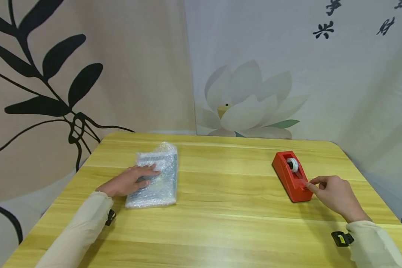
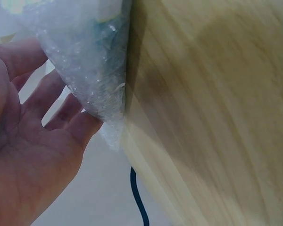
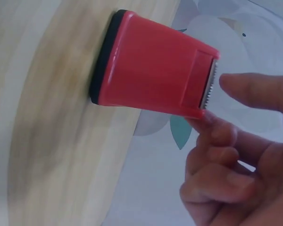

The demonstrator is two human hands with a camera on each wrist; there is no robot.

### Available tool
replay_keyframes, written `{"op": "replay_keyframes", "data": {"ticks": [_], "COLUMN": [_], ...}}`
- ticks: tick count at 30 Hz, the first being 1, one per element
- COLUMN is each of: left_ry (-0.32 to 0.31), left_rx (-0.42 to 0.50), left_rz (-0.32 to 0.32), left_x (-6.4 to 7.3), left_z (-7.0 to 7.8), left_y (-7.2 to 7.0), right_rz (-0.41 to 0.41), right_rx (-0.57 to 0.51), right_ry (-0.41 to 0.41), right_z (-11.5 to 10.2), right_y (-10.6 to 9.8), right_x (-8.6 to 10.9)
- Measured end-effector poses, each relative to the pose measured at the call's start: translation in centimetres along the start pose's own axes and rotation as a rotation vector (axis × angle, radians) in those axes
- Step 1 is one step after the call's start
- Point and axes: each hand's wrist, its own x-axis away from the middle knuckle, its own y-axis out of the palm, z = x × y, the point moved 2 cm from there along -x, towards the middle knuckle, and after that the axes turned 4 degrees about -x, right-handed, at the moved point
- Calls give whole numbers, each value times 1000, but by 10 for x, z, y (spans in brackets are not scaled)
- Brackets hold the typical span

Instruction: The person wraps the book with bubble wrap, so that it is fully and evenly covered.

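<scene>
A flat package in clear bubble wrap (image 1: 164, 186) lies at the left of the table. My left hand (image 1: 130, 181) rests on its left side, fingers stretched over the wrap. In the left wrist view the fingertips pass behind the edge of the wrap. On the right stands a red tape dispenser (image 1: 287, 178) with a small tape roll (image 1: 292, 164). At its cutting end is my right hand (image 1: 336, 195). The right wrist view shows the thumb just off the serrated blade (image 3: 209, 84), apart from the index finger, whose tip is partly hidden behind the dispenser; the other fingers curl inward.
Both things lie on a light wooden table (image 1: 214, 223) with rounded far corners. Behind it hangs a pale cloth (image 1: 147, 74) printed with dark leaves and a lotus. Bare tabletop separates the package from the dispenser.
</scene>
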Motion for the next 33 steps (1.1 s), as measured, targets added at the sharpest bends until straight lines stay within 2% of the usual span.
{"op": "replay_keyframes", "data": {"ticks": [5, 8, 11, 17, 22, 27, 33], "left_ry": [12, 24, 21, 12, 10, 24, 26], "left_rx": [-7, -2, 2, -5, -2, -8, -18], "left_rz": [13, 17, 10, 9, 13, 25, 32], "left_x": [-1, -1, -1, -2, -3, -3, -2], "left_z": [0, 0, -2, -2, 0, 0, -2], "left_y": [0, 1, 2, 1, 2, 4, 3], "right_rz": [-32, -7, 62, 256, 329, 314, 156], "right_rx": [-53, -102, -128, -110, -196, -277, -424], "right_ry": [22, 35, 25, -28, 24, 129, 244], "right_z": [2, 3, 3, -3, -12, -18, -16], "right_y": [1, 4, 8, 13, 12, 9, 7], "right_x": [-5, -7, -6, -1, 0, -3, -3]}}
